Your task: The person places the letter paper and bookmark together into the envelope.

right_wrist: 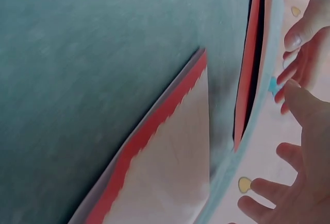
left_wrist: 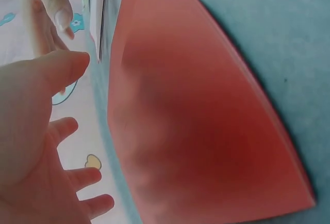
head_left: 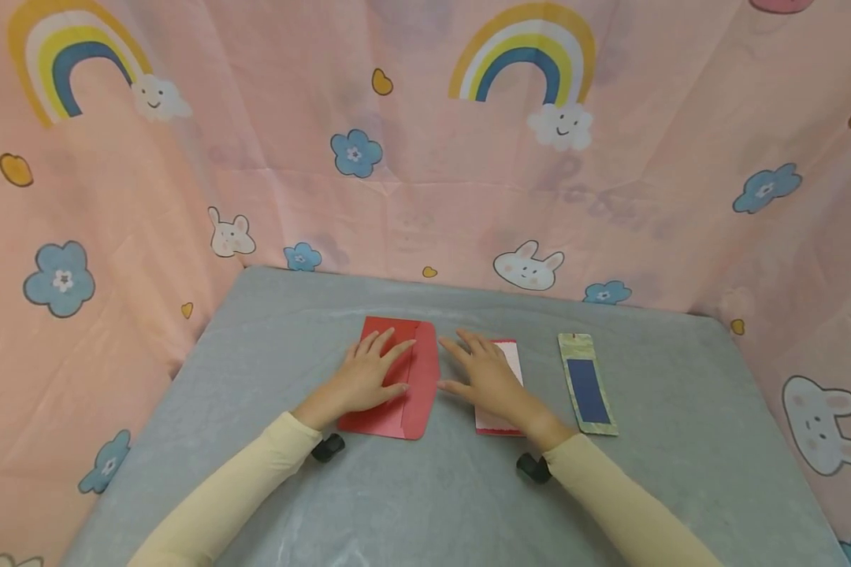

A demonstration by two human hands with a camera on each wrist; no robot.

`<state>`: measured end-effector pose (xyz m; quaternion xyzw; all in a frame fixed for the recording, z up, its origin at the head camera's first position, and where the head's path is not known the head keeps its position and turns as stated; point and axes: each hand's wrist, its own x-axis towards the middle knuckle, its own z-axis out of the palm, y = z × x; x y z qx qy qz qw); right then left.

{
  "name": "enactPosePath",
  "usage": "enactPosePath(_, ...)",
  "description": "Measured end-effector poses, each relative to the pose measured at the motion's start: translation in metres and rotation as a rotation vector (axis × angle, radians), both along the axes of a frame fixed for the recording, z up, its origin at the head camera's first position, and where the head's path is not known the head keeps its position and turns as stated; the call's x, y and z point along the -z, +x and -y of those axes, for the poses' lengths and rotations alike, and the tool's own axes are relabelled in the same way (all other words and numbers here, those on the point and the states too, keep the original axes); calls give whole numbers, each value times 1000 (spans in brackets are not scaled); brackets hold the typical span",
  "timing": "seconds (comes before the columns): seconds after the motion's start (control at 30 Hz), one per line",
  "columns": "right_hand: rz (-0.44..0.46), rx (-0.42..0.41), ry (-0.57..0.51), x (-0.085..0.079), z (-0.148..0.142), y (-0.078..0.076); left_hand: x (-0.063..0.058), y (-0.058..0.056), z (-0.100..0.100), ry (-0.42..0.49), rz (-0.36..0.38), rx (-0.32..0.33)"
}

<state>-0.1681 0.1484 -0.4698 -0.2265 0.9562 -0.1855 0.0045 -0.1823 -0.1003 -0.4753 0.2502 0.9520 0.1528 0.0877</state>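
Note:
A red envelope (head_left: 376, 421) lies on the table with its flap (head_left: 424, 394) folded out to the right. Over it hovers my left hand (head_left: 363, 378), fingers spread and holding nothing. In the left wrist view a gap shows between that hand (left_wrist: 31, 147) and the envelope (left_wrist: 201, 116). My right hand (head_left: 491, 382), also spread and with nothing in it, is above a white card (head_left: 512, 361) with red ends, covering its middle. The right wrist view shows the card (right_wrist: 167, 167) lying below the fingers, and the envelope's opening gaping slightly beyond it.
Right of the card lies a narrow green-patterned piece (head_left: 586, 386) with a dark blue panel. The grey-covered table (head_left: 425, 504) is bordered by pink printed curtains (head_left: 425, 205) at the back and both sides. Small black devices (head_left: 534, 468) sit at both wrists.

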Motion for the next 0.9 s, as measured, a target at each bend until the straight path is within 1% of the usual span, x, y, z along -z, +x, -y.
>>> enactPosePath(0.17, 11, -5, -5, 6, 10, -5, 3, -1, -3, -23, 5, -16)
enactPosePath(0.5, 41, 8, 37, 14, 26, -14, 5, -2, -7, -33, 4, -39)
enactPosePath(0.77, 63, 31, 49, 18, 30, -16, 11, -5, -8, -54, 18, -46)
enactPosePath(0.9, 67, 39, 47, 19, 30, -16, 12, -4, -9, -58, 25, -55)
